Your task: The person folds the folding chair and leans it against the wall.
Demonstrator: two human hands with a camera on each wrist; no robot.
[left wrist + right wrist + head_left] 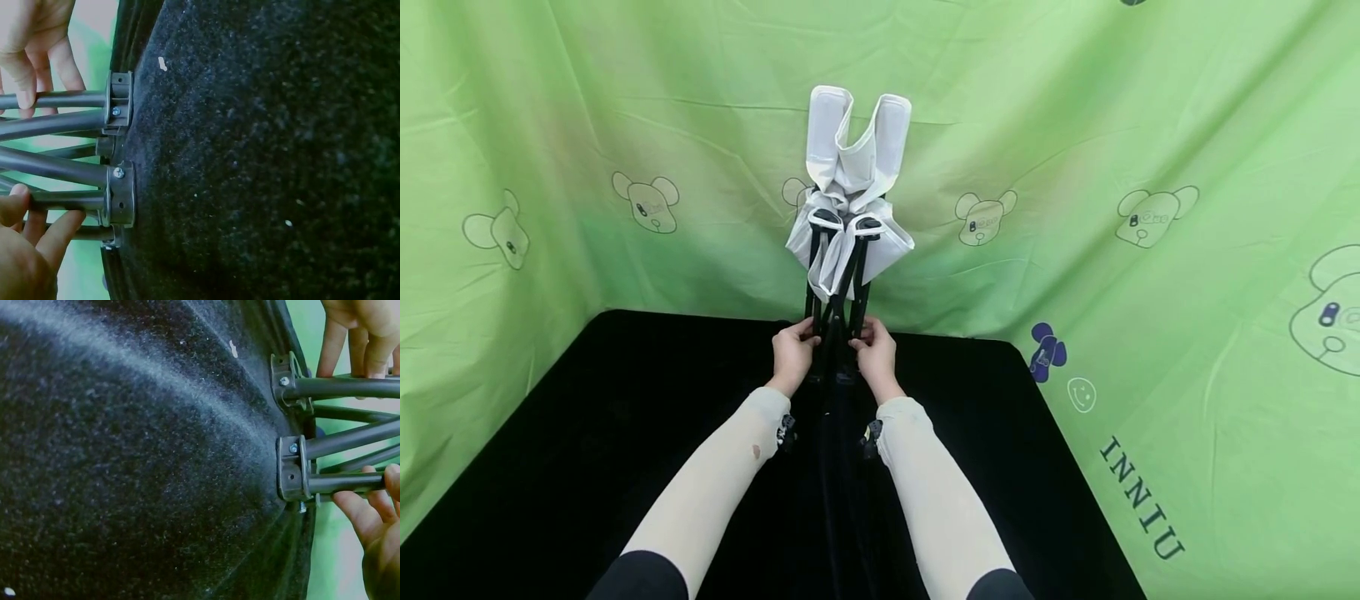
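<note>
A folded camping chair with white fabric (891, 146) and black tube legs (859, 287) stands upright near the far side of the black table. My left hand (792, 357) pinches a leg tube low on the chair's left side. On the right side, my right hand (876, 354) holds another tube at about the same height, thumb against it. Both wrist views show black foot brackets (122, 194) with small screws at the tube ends, right at the dark cloth. In the right wrist view, a tube (347, 482) runs from its bracket to the right hand's fingertips.
Black fuzzy cloth covers the table (647, 433), with small pale specks on it. A green curtain (715, 267) printed with bear heads hangs behind and at both sides, close to the table's edges.
</note>
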